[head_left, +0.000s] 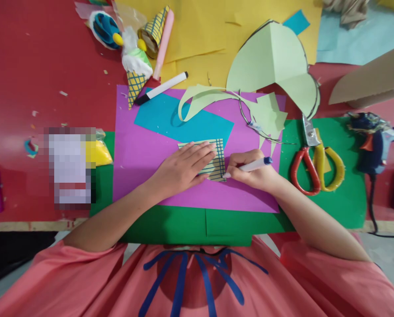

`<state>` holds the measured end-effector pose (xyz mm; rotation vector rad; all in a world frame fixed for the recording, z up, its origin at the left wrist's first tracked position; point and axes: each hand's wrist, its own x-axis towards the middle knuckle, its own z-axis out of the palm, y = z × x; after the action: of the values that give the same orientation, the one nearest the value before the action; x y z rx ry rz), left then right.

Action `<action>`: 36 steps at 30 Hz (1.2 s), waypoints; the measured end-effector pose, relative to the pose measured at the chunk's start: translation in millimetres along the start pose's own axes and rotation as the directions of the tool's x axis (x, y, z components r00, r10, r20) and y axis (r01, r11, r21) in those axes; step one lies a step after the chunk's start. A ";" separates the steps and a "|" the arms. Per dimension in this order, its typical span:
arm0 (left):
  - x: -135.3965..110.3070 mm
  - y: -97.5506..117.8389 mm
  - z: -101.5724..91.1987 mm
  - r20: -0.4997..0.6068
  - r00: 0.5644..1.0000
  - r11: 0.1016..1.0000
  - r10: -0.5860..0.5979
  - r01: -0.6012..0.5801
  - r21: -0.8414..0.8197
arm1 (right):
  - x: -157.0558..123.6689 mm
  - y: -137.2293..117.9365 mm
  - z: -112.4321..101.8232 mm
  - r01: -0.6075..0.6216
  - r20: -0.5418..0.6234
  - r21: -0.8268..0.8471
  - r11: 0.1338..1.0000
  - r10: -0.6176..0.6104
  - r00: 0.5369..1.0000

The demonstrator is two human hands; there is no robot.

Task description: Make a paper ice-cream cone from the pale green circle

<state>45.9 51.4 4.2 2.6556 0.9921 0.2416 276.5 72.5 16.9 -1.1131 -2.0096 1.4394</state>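
Soft, moderate light spreads over the worktop point(28, 97), whose red looks deep at the left and washes paler at the right. A rounded dark shadow sits on the shirt point(94, 281), and dimmer patches shade the green sheet point(183, 224). The scissors point(309, 132) carry a pale sheen on their metal. Wide-angle distortion stretches the outer areas, especially the sleeves. Fine detail is smeared on the glue gun point(375, 145), while coarse pixelation masks a block at the left.
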 end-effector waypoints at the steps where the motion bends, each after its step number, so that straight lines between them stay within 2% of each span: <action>1: -0.1 0.0 0.0 -0.003 1.000 1.000 -0.001 0.001 -0.003 | -0.1 -0.5 -0.4 -0.002 0.009 0.000 1.000 0.002 1.000; 15: 0.0 0.2 -0.6 0.001 1.000 1.000 -0.009 0.009 -0.021 | -0.5 -3.2 -2.9 -0.035 0.106 0.006 0.999 0.034 0.994; 19: 0.1 0.6 -0.5 0.002 1.000 1.000 -0.008 0.008 -0.023 | 0.4 -3.4 -4.9 -0.062 0.104 0.083 0.995 0.053 0.993; 22: 0.3 0.9 -0.8 -0.003 1.000 1.000 -0.007 0.007 -0.011 | 1.5 -0.8 -5.3 -0.125 0.005 0.250 0.960 0.128 0.992; 25: 0.1 2.1 -1.8 -0.008 1.000 1.000 -0.003 0.003 0.014 | 2.7 3.2 -3.2 -0.114 -0.196 0.387 0.915 0.202 0.960; 27: -0.4 3.8 -2.1 -0.007 1.000 0.999 -0.003 0.004 0.033 | 3.8 5.2 -1.5 -0.066 -0.334 0.392 0.918 0.209 0.919; 29: -1.1 6.2 -1.8 -0.004 1.000 0.999 0.001 -0.001 0.051 | 5.0 5.9 -0.5 -0.038 -0.420 0.350 0.936 0.192 0.887; 31: -1.8 8.7 -0.8 -0.002 1.000 0.998 0.026 -0.026 0.055 | 6.0 5.6 -0.4 -0.026 -0.445 0.302 0.953 0.165 0.880; 36: -2.2 13.3 1.1 0.010 0.998 0.998 0.057 -0.057 0.028 | 5.8 4.7 -0.2 -0.054 -0.388 0.173 0.983 0.119 0.914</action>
<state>52.7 40.1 7.4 2.7107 0.9245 0.2294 274.9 77.9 12.0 -1.3153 -1.5533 1.2651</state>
